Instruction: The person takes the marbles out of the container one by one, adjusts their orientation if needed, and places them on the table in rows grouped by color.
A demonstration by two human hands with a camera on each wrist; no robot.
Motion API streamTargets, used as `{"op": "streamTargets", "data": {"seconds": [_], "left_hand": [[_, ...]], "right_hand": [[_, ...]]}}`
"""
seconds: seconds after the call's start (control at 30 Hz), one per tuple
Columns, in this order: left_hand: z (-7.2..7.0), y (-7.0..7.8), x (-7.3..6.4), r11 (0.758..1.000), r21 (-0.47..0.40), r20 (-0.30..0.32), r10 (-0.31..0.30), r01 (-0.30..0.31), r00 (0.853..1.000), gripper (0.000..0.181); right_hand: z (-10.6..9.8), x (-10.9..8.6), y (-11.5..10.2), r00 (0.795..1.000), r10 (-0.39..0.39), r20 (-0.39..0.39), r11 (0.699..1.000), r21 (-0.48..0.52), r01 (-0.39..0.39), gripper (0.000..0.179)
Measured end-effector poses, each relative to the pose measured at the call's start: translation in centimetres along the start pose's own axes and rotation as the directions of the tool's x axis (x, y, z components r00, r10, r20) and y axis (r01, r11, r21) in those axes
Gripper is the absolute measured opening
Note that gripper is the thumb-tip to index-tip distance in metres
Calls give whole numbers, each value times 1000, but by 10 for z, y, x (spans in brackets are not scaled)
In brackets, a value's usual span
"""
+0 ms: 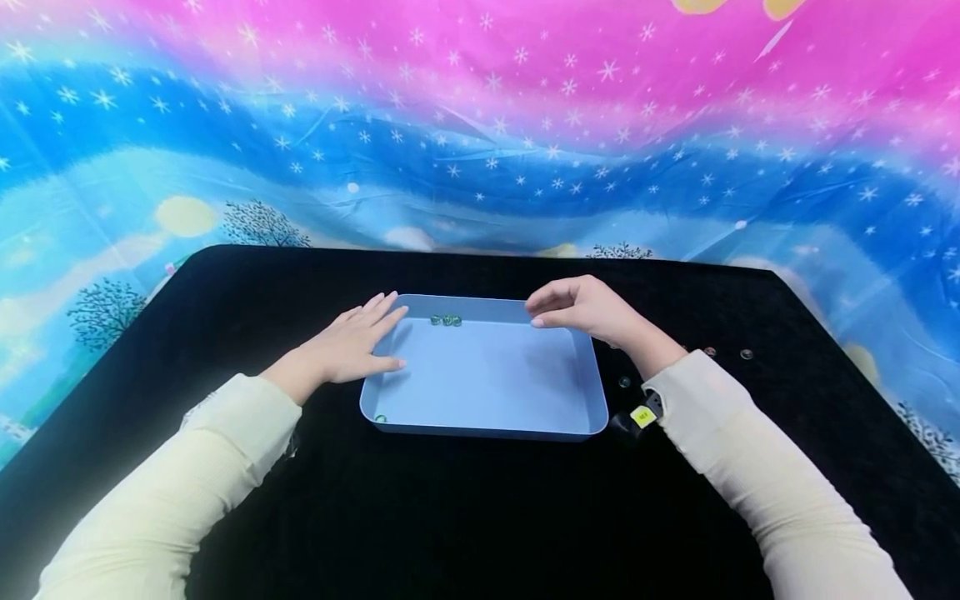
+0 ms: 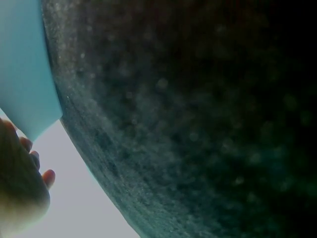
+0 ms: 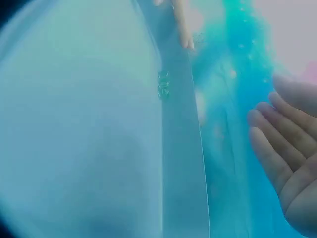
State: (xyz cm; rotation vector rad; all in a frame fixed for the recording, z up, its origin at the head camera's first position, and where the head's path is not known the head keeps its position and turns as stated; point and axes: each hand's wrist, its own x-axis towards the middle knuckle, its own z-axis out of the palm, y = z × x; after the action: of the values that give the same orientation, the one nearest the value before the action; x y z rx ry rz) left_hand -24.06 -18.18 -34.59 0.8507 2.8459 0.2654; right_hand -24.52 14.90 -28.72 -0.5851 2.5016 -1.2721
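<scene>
A shallow blue-grey rectangular tray lies on the black-covered table. Three green glass marbles sit side by side along its far wall, and another green marble is in the near left corner. My left hand is spread over the tray's left rim, fingers straight and thumb reaching inside. Over the far right corner is my right hand, its fingers gently bent and thumb apart. In the right wrist view this hand's palm faces the camera with nothing in it.
Right of the tray, small glass marbles lie on the black cloth, among them a clear one, a reddish one and one near the tray. A black wrist device with a yellow label is at my right cuff. A snowflake-patterned backdrop hangs behind the table.
</scene>
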Motion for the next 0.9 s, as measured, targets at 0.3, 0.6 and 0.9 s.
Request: {"op": "streamTargets", "data": {"seconds": [0.3, 0.6, 0.9], "left_hand": [[2, -3, 1, 1000, 21, -9, -1, 1, 1000, 81], [2, -2, 2, 999, 31, -11, -7, 7, 1000, 82], [0, -2, 4, 999, 42, 5, -3, 3, 1000, 82]], "right_hand": [[12, 22, -2, 1000, 8, 24, 1000, -18, -8, 32], [24, 41, -1, 999, 6, 47, 999, -33, -5, 32], [37, 58, 5, 997, 19, 78, 999, -30, -16, 29]]}}
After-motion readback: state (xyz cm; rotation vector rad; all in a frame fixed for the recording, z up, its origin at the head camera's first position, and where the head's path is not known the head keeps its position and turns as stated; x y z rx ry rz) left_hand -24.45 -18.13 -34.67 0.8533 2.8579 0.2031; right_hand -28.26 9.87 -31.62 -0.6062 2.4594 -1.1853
